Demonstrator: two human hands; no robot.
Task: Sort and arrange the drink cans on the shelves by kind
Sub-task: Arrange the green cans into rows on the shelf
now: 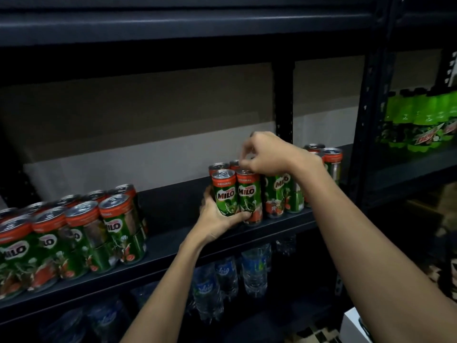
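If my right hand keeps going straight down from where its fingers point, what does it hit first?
Most likely the top of the Milo can directly under your right hand; the fingers look nearly on its rim already, though depth is unclear.

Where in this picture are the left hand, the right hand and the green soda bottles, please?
left hand (217, 219), head view, back of the hand.
right hand (267, 154), head view, knuckles.
green soda bottles (420, 120), head view, bottle body.

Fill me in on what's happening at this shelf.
A person is arranging Milo cans on a dark shelf. The left hand grips the bottom of two front cans, while the right hand pinches at the tops of that cluster. A larger block of Milo cans stands further left.
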